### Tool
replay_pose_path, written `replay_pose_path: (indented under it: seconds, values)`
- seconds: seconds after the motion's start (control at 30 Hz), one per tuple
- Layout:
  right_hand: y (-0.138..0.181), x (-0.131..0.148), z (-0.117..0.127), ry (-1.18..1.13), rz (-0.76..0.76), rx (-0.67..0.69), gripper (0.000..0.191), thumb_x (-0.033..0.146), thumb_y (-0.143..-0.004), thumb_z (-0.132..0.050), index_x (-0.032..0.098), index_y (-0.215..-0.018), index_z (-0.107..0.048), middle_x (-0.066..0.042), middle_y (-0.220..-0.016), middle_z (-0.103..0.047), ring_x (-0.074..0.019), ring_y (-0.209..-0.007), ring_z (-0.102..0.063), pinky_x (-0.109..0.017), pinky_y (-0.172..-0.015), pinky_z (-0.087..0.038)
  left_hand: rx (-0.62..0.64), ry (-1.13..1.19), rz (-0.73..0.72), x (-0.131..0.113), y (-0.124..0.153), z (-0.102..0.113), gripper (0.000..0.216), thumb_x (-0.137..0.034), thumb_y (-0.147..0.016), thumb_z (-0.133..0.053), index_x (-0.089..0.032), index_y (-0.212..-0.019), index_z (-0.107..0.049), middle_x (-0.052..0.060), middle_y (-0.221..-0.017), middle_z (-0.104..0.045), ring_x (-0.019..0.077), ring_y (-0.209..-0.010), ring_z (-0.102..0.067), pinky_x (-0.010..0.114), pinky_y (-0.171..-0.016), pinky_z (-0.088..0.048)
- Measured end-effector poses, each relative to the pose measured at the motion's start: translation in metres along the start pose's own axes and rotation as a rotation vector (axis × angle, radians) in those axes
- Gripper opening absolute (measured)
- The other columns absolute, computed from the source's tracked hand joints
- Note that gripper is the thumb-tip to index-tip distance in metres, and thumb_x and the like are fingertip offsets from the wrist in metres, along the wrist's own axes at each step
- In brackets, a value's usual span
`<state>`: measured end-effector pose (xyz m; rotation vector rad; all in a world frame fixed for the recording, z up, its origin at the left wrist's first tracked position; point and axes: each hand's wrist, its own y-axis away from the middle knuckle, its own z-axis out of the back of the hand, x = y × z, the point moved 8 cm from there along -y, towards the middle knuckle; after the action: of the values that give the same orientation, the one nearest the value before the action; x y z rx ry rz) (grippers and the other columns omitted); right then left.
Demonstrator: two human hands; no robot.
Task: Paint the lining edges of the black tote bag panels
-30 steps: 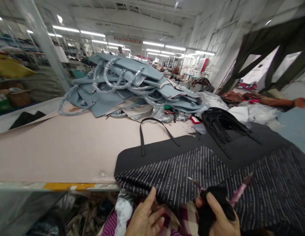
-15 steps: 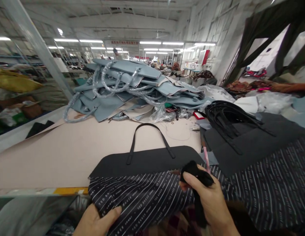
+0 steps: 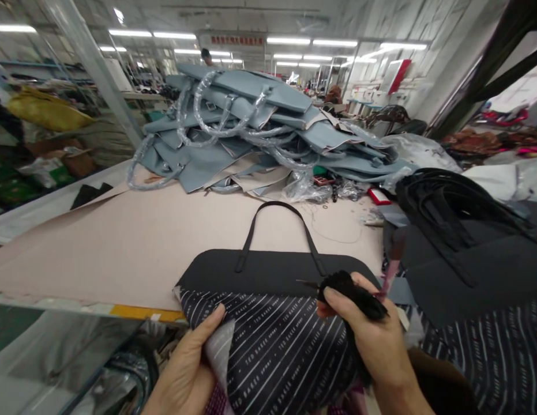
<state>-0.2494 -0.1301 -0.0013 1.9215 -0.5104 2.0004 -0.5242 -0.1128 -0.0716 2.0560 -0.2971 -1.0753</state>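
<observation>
A black bag panel [image 3: 268, 270] with a thin strap handle [image 3: 280, 205] lies at the table's front edge. Striped lettered lining fabric [image 3: 289, 346] hangs from its lower side toward me. My left hand [image 3: 188, 363] grips the lining's left part, thumb on top, where a fold shows the pale grey underside. In my right hand [image 3: 372, 323], closed over the lining's right side, is a thin-pointed tool wrapped in black cloth [image 3: 344, 288]; its tip points left over the seam. A pink stick with a dark end [image 3: 393, 268] juts up behind that hand; whether I hold it cannot be made out.
Blue-grey bags [image 3: 246, 115] with plastic-wrapped handles are heaped at the back of the table [image 3: 121, 248]. Black straps [image 3: 450, 202] lie on more dark panels [image 3: 445, 276] at the right. A red-and-white box [image 3: 378, 196] sits near the heap. A metal post [image 3: 95, 69] rises at left.
My left hand has turned up the lining's left edge, baring its grey underside. The right hand's tool now shows a thin tip pointing left. The whole view has shifted.
</observation>
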Motion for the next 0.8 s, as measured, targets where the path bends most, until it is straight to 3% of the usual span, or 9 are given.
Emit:
replay_pose_path:
  seconds: [0.23, 0.4, 0.57, 0.7, 0.8]
  values:
    - [-0.007, -0.073, -0.004, -0.043, -0.082, -0.099, 0.038, 0.050, -0.073, -0.078, 0.018, -0.069, -0.058, 0.000, -0.060, -0.061, -0.0187, -0.056, -0.062, -0.028, -0.056, -0.054, 0.041, -0.027, 0.065, 0.002, -0.006, -0.026, 0.029, -0.004, -0.080, -0.069, -0.007, -0.109, -0.067, 0.015, -0.099, -0.076, 0.0237, -0.080, -0.074, 0.036, -0.077, -0.064]
    - [-0.004, -0.070, -0.004, 0.003, 0.003, -0.125, 0.038, 0.046, -0.076, -0.076, 0.020, -0.064, -0.052, 0.003, -0.059, -0.053, -0.0136, -0.054, -0.051, -0.023, -0.053, -0.047, 0.065, 0.019, 0.058, 0.007, -0.007, -0.055, 0.017, -0.003, -0.082, -0.067, -0.008, -0.098, -0.069, 0.013, -0.093, -0.076, 0.0220, -0.074, -0.073, 0.031, -0.066, -0.064]
    - [-0.004, -0.067, -0.004, 0.071, 0.051, -0.155, 0.039, 0.044, -0.076, -0.074, 0.020, -0.061, -0.048, 0.006, -0.056, -0.042, -0.0114, -0.053, -0.042, -0.022, -0.051, -0.038, 0.070, 0.009, 0.053, 0.019, -0.022, -0.083, 0.016, -0.006, -0.082, -0.069, -0.013, -0.096, -0.068, 0.008, -0.089, -0.076, 0.0210, -0.071, -0.072, 0.033, -0.069, -0.064]
    - [-0.003, -0.066, -0.004, 0.053, 0.040, -0.174, 0.037, 0.044, -0.075, -0.074, 0.020, -0.061, -0.050, 0.005, -0.057, -0.046, -0.0124, -0.056, -0.044, -0.023, -0.054, -0.039, 0.054, -0.066, 0.087, 0.026, -0.033, -0.087, 0.012, -0.002, -0.081, -0.067, -0.008, -0.091, -0.067, 0.013, -0.081, -0.075, 0.0226, -0.069, -0.072, 0.035, -0.073, -0.063]
    - [-0.002, -0.069, -0.006, -0.027, -0.052, -0.153, 0.036, 0.045, -0.076, -0.075, 0.019, -0.063, -0.054, 0.003, -0.057, -0.053, -0.0139, -0.057, -0.050, -0.024, -0.056, -0.043, 0.050, -0.114, 0.076, 0.026, -0.031, -0.079, 0.014, 0.003, -0.082, -0.062, -0.004, -0.093, -0.067, 0.015, -0.083, -0.075, 0.0236, -0.072, -0.073, 0.036, -0.075, -0.063]
